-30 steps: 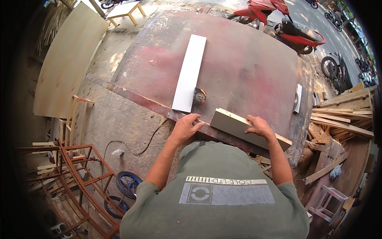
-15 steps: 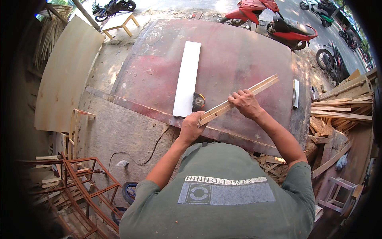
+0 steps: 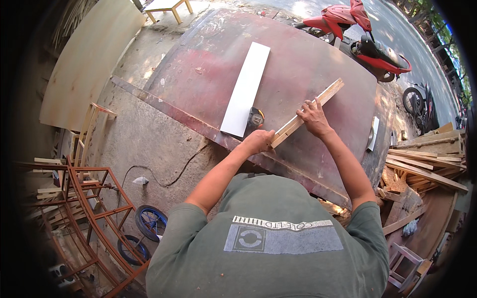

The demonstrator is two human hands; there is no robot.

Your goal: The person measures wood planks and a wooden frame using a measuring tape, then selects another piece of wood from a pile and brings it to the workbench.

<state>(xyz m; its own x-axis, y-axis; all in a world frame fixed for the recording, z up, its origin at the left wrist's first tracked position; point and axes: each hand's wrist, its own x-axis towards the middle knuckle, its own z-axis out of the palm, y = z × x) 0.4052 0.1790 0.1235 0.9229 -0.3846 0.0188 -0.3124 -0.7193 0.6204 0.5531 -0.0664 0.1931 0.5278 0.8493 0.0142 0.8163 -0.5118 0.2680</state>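
Both my hands hold a narrow bundle of pale wooden strips (image 3: 288, 131) slantwise over the near part of a reddish-grey worktable (image 3: 308, 59). My left hand (image 3: 259, 141) is closed round its near end. Farther up, my right hand (image 3: 314, 117) grips the bundle about its middle, fingers bent over the top. A white strip shows along the bundle's upper edge. Just left of it, a black and yellow tape measure (image 3: 256, 118) stands on the table. It is beside the near end of a long white board (image 3: 247, 89) that lies flat.
Scrap wood (image 3: 422, 166) is piled at the right, near a white piece (image 3: 373, 133) at the table's edge. A rusty metal frame (image 3: 94, 213) and small blue wheels (image 3: 150, 222) are at lower left. A plywood sheet (image 3: 84, 64) leans far left; a red motorbike (image 3: 357, 39) stands beyond.
The view has shifted and tilted. My hands have turned the wooden bundle so that it points more steeply away from me. The white board and tape measure stay in place on the table.
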